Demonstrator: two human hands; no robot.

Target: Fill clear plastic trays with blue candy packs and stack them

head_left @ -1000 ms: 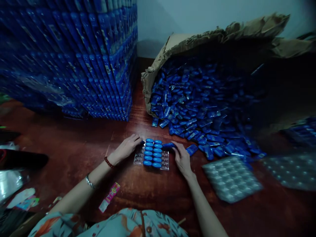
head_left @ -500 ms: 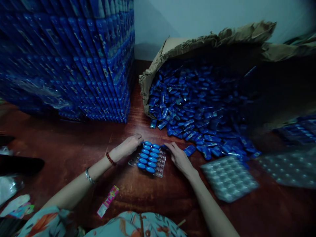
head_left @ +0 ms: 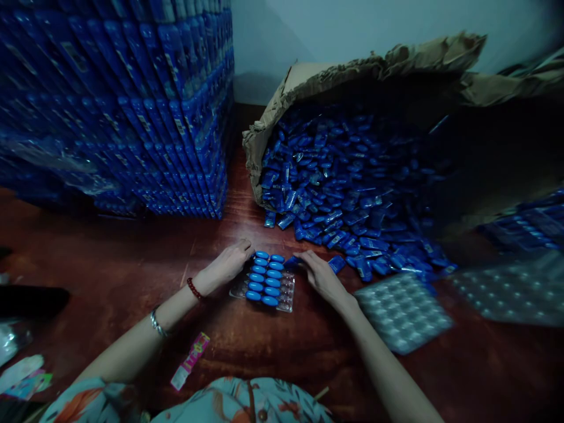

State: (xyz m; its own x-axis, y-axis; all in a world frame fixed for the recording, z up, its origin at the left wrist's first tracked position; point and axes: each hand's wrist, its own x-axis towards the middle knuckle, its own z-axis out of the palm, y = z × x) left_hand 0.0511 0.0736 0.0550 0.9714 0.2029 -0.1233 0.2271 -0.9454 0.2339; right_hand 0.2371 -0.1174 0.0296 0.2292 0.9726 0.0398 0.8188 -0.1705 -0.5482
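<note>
A clear plastic tray (head_left: 287,292) with moulded hollows lies on the table in front of me. Small blue oval packs (head_left: 264,282) stand on it in two columns, several to a column. At the tray's far left corner my left hand (head_left: 234,259) is closed, its fingertips beside the top pack; what they hold, if anything, is hidden. My right hand (head_left: 319,275) pinches a flat blue packet (head_left: 291,262) just right of the far end of the columns.
A torn cardboard box (head_left: 282,97) on its side spills blue packets (head_left: 335,220). Stacked blue packages (head_left: 176,135) tower at the left. Right of my arm lie an egg-crate-like tray (head_left: 403,311) and another one (head_left: 506,291). A pink strip (head_left: 190,361) lies nearer me.
The whole view has shifted slightly. The tray has turned a little, and my right hand with the blue packet has stayed close to its right column. My left hand has barely moved.
</note>
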